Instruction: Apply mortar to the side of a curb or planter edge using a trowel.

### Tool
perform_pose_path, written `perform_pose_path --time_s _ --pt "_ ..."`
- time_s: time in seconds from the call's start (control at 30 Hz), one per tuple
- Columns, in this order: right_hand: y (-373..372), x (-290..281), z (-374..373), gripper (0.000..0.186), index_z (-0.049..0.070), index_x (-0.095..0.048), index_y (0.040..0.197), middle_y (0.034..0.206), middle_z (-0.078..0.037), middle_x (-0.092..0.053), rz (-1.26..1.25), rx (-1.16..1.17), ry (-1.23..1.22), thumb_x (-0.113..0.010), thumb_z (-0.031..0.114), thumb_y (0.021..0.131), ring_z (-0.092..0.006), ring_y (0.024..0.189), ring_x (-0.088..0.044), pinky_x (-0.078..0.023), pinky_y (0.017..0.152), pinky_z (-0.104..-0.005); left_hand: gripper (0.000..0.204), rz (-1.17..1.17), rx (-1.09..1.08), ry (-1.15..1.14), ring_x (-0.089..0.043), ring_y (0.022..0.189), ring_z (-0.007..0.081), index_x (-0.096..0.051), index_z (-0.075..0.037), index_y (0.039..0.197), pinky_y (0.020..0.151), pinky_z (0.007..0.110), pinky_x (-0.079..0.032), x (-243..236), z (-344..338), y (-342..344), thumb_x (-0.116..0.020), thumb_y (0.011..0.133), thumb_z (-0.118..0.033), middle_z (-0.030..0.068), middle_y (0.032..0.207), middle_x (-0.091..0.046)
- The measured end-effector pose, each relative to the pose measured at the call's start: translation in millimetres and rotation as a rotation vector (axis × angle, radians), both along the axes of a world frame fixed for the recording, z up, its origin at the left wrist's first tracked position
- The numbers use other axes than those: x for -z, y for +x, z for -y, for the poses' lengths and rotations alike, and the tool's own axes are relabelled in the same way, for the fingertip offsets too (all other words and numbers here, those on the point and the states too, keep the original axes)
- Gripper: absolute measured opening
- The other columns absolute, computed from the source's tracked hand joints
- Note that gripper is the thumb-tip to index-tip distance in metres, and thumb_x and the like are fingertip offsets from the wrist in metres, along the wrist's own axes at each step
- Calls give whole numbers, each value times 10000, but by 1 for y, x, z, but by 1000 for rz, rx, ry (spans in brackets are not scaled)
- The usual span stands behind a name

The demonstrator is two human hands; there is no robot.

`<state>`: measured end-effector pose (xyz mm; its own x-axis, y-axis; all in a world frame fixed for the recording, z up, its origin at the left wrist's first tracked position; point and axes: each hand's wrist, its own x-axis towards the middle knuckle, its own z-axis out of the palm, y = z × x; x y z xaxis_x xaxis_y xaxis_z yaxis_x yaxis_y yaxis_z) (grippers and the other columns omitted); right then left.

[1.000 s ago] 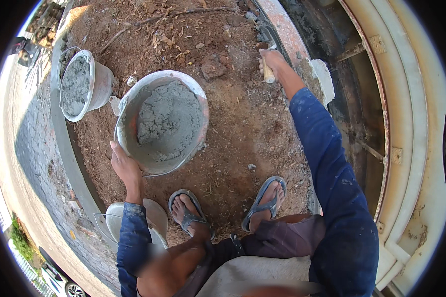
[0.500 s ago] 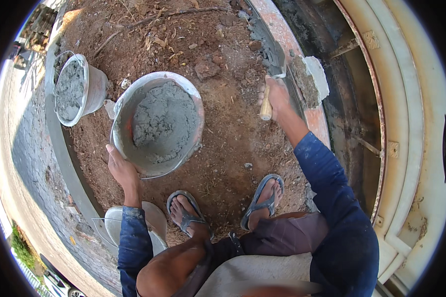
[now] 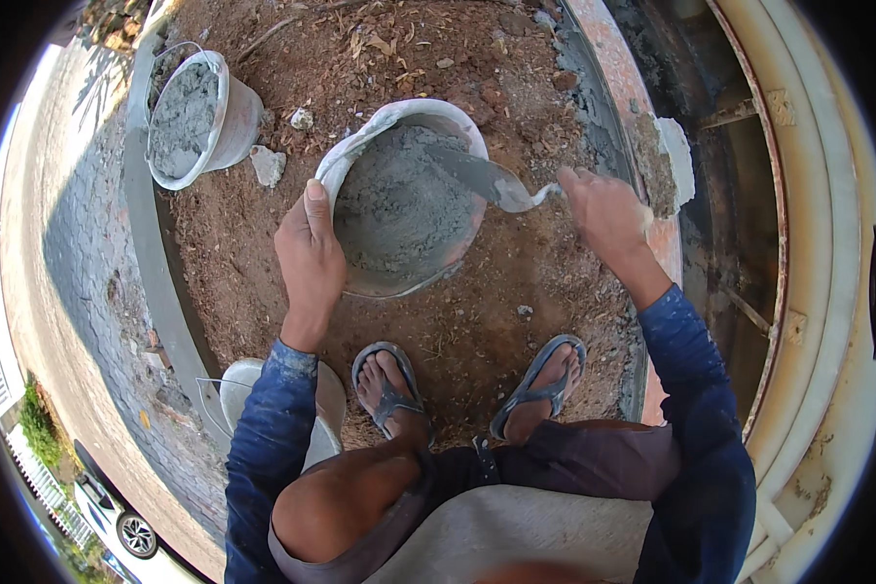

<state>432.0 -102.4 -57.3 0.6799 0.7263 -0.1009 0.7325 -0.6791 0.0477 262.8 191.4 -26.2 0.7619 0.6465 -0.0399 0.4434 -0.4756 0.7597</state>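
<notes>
A wide round bucket (image 3: 333,175) in front of me holds grey wet mortar (image 3: 389,219). My left hand (image 3: 310,243) grips its left rim, thumb on top and fingers hidden behind the wall. The bucket tilts, its far rim bent inward. In my right hand (image 3: 605,216) is a trowel (image 3: 487,180), its handle mostly covered by my closed fingers. The blade reaches over the right rim, and its tip lies in the mortar.
A second mortar-filled bucket (image 3: 234,122) stands far left beside a grey curb (image 3: 156,234). Another pale bucket (image 3: 331,404) sits by my left forearm. To the right run a brick wall edge (image 3: 664,243) with a loose mortar-caked block (image 3: 676,161) and a rusty metal frame (image 3: 764,195).
My right hand has brought the trowel from the wall edge left to the bucket, blade into the mortar. My left hand has shifted up the rim, and the bucket has tilted.
</notes>
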Motion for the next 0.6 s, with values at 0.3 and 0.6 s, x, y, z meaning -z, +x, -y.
perform_pose_path --time_s 0.3,0.6 --pt "-56 34 -57 305 53 -611 1077 858 -200 -674 -838 -194 146 -604 61 772 -375 866 -669 -535 762 -484 543 107 41 -87 -507 745 104 -646 63 1101 683 273 -432 6 16 12 -402 1043 -419 68 811 -620" --pt "-18 -7 -36 211 68 -536 1012 932 -172 -654 -313 -107 129 -558 57 802 -366 853 -653 -521 706 -461 585 95 54 -18 -414 634 121 -650 70 1011 577 323 -359 -1 4 22 -392 1037 -454 31 658 -507"
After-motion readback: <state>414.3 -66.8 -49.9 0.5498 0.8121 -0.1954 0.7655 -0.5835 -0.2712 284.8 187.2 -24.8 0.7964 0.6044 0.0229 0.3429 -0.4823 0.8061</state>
